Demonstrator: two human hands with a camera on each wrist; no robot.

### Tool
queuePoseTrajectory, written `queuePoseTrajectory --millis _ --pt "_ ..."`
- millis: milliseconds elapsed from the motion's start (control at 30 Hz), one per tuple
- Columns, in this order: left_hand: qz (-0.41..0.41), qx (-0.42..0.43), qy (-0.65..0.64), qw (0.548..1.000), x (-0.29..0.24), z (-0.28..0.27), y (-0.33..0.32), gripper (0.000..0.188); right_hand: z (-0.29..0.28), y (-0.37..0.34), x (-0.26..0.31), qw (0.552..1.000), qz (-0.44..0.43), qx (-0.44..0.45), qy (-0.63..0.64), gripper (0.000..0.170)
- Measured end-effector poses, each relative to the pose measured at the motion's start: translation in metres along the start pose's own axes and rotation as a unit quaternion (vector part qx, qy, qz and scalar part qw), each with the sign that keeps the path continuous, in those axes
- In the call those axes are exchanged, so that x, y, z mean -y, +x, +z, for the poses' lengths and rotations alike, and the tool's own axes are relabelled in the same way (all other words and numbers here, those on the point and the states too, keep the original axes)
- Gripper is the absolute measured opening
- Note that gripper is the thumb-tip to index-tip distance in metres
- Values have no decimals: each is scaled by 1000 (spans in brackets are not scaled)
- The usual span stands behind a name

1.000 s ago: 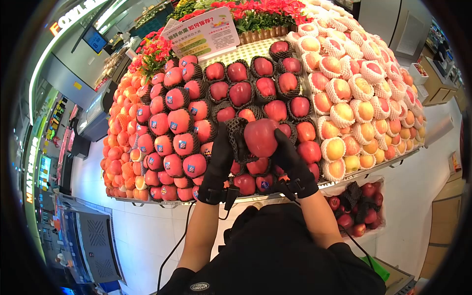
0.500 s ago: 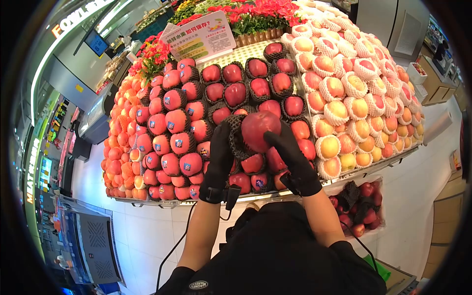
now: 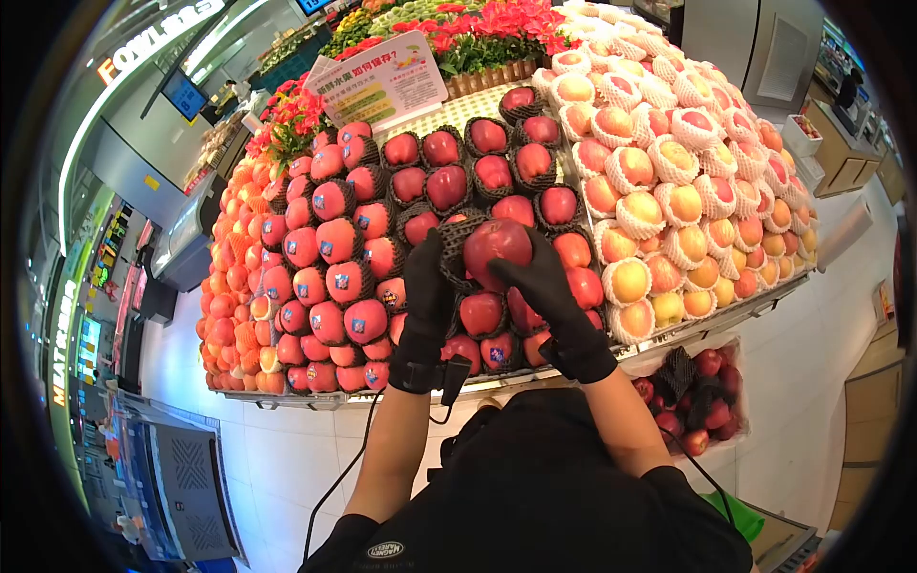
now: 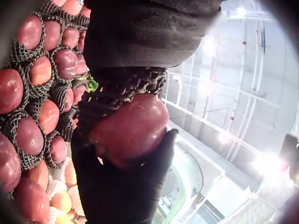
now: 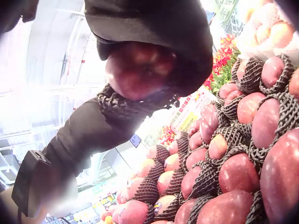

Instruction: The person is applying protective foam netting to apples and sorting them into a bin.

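Note:
Both hands wear black gloves and meet over the middle of the apple display. My right hand point(image 3: 546, 288) grips a large red apple point(image 3: 498, 250), its thumb laid across the near side of the fruit. On the apple's left, my left hand point(image 3: 427, 291) holds a black foam net sleeve point(image 3: 457, 246). In the left wrist view the net point(image 4: 122, 91) lies along one side of the apple point(image 4: 138, 125), leaving most of its skin bare. From the right wrist, the apple point(image 5: 131, 72) sits under the curled right hand point(image 5: 154, 21), with the net point(image 5: 122, 105) against it.
Rows of red apples in black nets point(image 3: 446, 187) surround the hands. Stickered apples point(image 3: 336, 239) stand left, and fruit in white nets point(image 3: 682, 203) right. A sign point(image 3: 377, 81) and red flowers point(image 3: 497, 29) stand behind. A bag of apples point(image 3: 697, 406) lies on the floor.
The apple has shifted slightly left and away from the body, closer against the net. My right thumb has moved from the apple's right side across its near face. The head view has turned slightly.

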State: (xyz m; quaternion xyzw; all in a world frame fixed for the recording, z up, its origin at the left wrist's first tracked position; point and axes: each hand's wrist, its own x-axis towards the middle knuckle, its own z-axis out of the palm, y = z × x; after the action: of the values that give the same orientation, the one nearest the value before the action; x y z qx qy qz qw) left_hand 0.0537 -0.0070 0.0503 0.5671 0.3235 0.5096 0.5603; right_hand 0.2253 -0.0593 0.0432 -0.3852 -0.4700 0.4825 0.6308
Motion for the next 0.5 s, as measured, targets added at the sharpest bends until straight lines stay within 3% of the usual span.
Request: queuePoseTrajectory --millis 33,100,167,300,400,500 --pt "39 -5 158 987 11 -8 3 40 1 3 -2 1000 4 -10 -9 60" --pt "62 -16 217 974 18 -12 4 39 5 4 1 999 -7 -36 12 66" --pt "31 -26 22 999 14 -2 1 38 7 5 -3 997 -28 -74 1 71" --pt "119 -38 232 965 41 -9 -2 35 10 9 -12 989 -52 -133 -35 78" --pt "152 -61 247 955 65 -9 -7 28 10 15 -21 980 -52 -186 -56 80" --pt "94 -51 220 970 29 8 -14 20 10 18 -24 974 -64 -206 -77 82"
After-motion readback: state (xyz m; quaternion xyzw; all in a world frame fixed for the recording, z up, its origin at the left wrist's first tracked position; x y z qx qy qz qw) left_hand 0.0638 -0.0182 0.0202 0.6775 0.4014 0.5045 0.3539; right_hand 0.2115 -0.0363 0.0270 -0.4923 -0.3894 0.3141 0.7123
